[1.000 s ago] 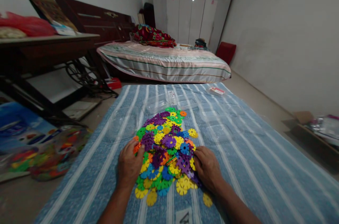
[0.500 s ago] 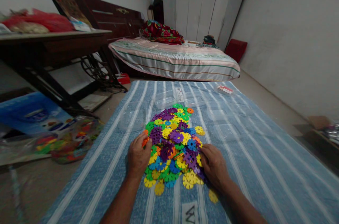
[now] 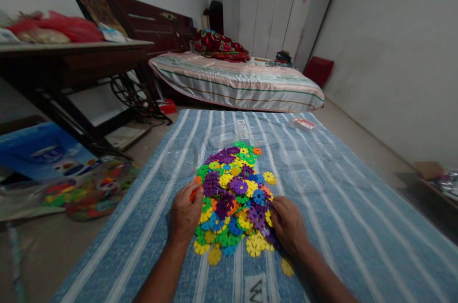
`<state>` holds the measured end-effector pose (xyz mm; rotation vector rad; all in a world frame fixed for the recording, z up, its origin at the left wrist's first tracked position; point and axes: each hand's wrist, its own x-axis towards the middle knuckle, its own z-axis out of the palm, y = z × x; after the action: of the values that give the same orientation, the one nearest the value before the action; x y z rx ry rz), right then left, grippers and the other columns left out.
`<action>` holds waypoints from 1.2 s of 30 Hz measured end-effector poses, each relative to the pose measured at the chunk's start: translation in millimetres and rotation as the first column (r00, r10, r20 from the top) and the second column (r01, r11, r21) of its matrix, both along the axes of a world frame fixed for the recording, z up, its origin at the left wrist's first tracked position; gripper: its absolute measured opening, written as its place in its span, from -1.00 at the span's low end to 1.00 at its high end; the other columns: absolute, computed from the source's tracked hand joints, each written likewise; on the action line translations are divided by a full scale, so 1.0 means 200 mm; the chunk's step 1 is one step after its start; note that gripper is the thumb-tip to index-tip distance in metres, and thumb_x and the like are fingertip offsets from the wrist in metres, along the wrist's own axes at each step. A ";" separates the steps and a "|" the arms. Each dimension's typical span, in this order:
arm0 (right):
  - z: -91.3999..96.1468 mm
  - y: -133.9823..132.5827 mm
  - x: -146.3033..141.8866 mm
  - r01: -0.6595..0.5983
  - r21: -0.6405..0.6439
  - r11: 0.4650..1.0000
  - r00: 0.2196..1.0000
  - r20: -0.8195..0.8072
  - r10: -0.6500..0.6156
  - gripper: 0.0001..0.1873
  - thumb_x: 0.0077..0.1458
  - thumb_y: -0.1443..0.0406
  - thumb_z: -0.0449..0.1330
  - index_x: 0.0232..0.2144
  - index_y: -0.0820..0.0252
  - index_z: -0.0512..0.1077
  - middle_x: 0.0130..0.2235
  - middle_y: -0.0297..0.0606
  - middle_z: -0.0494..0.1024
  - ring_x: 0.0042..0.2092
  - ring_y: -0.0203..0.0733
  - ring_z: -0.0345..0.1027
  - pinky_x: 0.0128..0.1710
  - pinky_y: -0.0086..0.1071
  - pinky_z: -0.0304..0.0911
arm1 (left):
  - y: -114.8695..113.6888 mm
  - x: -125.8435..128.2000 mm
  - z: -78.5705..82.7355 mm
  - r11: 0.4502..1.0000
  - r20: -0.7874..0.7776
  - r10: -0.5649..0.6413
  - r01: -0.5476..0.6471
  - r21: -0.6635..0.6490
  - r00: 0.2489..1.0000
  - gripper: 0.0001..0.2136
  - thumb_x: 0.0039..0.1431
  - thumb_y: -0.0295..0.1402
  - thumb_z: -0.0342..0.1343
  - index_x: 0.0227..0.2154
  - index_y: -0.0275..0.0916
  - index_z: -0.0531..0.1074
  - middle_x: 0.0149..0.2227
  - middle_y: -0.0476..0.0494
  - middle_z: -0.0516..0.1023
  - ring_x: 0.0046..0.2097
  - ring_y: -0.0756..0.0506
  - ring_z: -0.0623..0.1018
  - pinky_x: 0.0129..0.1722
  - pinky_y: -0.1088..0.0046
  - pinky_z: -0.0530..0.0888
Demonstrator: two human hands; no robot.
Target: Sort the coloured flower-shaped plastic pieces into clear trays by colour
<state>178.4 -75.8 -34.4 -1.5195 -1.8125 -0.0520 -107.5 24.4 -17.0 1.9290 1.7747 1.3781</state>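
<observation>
A heap of plastic snowflake discs [image 3: 226, 223] in yellow, green, blue, orange and purple lies on a blue striped cloth. Among the discs are purple square lattice pieces [image 3: 211, 184]. At the heap's left edge, my left hand [image 3: 186, 210] is closed, with an orange snowflake disc [image 3: 195, 194] between thumb and fingers. My right hand [image 3: 289, 224] rests against the heap's right edge, its fingers curled and pressed together beside purple and yellow pieces. What those fingers hold, if anything, is hidden. A single yellow disc [image 3: 287, 266] lies below the right wrist.
Clear plastic containers [image 3: 179, 157] stand left of and behind the heap, with further clear ones [image 3: 304, 179] to the right. A red-and-white labelled pack [image 3: 304, 123] sits at the cloth's far right. Beyond are a bed [image 3: 236, 81] and, leftward, a sewing-machine table [image 3: 82, 45].
My left hand has shifted slightly left, away from the heap, with the orange disc in its fingers. My right hand stays almost where it was.
</observation>
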 end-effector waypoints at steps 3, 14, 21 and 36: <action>0.02 0.00 -0.01 -0.004 -0.005 1.000 1.000 -0.005 0.003 -0.77 0.22 0.40 0.01 -0.23 0.18 0.47 -0.21 -0.17 0.54 -0.16 -0.14 0.38 -0.13 -0.27 0.30 | 0.00 0.00 0.01 1.000 0.011 0.002 -0.002 -0.004 1.000 -0.77 0.12 -0.18 0.03 -0.35 -0.19 0.51 -0.16 -0.19 0.63 -0.07 -0.18 0.59 0.07 0.23 0.48; 0.04 0.01 0.00 -0.029 -0.076 0.997 0.997 -0.077 0.023 -0.78 0.20 0.40 0.02 -0.26 0.17 0.48 -0.26 -0.19 0.54 -0.19 -0.16 0.39 -0.15 -0.30 0.31 | 0.00 0.00 0.02 0.999 0.032 0.033 -0.032 -0.029 0.999 -0.75 0.10 -0.16 0.01 -0.36 -0.19 0.50 -0.23 -0.18 0.63 -0.13 -0.18 0.59 0.00 0.26 0.50; 0.07 0.02 -0.04 0.017 0.000 1.000 0.995 -0.103 -0.017 -0.78 0.20 0.35 0.05 -0.19 0.16 0.48 -0.17 -0.15 0.56 -0.13 -0.12 0.42 -0.10 -0.22 0.35 | -0.02 0.02 0.03 0.994 -0.005 0.095 -0.095 -0.053 0.995 -0.76 0.14 -0.19 -0.01 -0.36 -0.20 0.48 -0.28 -0.18 0.60 -0.17 -0.17 0.57 -0.06 0.29 0.49; 0.24 0.10 -0.18 0.006 0.128 0.992 0.999 -0.041 -0.001 -0.84 0.19 0.37 0.06 -0.34 0.14 0.45 -0.28 -0.18 0.57 -0.21 -0.12 0.42 -0.15 -0.24 0.31 | 0.01 0.01 -0.01 0.992 -0.024 0.099 -0.101 -0.081 0.995 -0.77 0.10 -0.24 0.02 -0.26 -0.20 0.48 -0.16 -0.22 0.61 -0.07 -0.22 0.56 0.03 0.21 0.46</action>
<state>142.0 -55.1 13.7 -1.4239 -1.7406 -0.1352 -104.5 25.9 -18.5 1.8421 1.9300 1.2979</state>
